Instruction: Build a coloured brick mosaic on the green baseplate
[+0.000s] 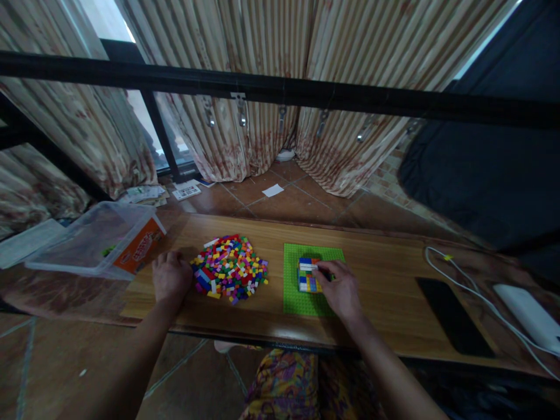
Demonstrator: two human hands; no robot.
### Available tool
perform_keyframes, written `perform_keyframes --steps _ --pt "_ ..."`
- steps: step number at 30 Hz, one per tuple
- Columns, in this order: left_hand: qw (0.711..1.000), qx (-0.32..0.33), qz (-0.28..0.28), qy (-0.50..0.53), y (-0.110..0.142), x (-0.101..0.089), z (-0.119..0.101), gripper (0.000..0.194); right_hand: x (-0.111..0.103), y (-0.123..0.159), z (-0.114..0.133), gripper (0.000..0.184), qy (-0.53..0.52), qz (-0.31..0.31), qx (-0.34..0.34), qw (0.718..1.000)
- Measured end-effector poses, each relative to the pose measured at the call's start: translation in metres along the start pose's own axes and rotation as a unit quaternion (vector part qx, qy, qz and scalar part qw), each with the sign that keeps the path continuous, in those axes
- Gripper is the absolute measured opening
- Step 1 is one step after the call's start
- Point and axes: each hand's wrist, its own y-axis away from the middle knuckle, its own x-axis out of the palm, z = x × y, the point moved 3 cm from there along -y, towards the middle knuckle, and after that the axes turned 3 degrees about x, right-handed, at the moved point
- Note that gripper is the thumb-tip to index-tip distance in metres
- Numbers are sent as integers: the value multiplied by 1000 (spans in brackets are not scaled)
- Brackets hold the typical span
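My left hand point(171, 275) rests on the table with its fingers curled under, at the left edge of a pile of small toy bricks point(231, 265) in many colours. Whether it holds anything is hidden. My right hand point(343, 290) is over the right side of a green baseplate point(292, 300). Its thumb and fingers are pinched together at the upper right of a low block of bricks point(308, 283), built in blue, white, yellow and orange. What sits between those fingertips is too small and covered to make out.
A clear plastic bin point(94, 233) with an orange label stands at the left. To the right lie a black phone-like slab point(455, 315), a white device point(527, 315) and a white cable point(470, 286). A dark metal bar point(262, 87) crosses beyond the wooden table point(385, 280), before curtains.
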Motion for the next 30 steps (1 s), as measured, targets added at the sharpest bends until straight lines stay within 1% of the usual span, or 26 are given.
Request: perform_keyframes --steps 4,7,11,15,19,24,30 --pt "1000 -2 -9 5 1 0 1 31 1 -4 1 32 18 -36 -6 999" --pt "1000 -9 -7 7 1 0 2 32 5 -8 0 41 31 -47 -2 998" --pt "1000 -9 0 6 0 0 1 32 12 -15 -5 44 17 -28 16 999" --pt "1000 -11 -6 9 1 -1 1 32 18 -18 -11 40 -52 15 41 998" --pt "1000 -9 -12 17 2 0 2 30 24 -17 -15 32 -121 54 76 988" --pt "1000 -16 -10 18 1 1 3 32 28 -15 -21 33 -168 68 103 978" --pt "1000 -9 -2 16 1 1 1 30 28 -16 -22 34 -164 69 98 979"
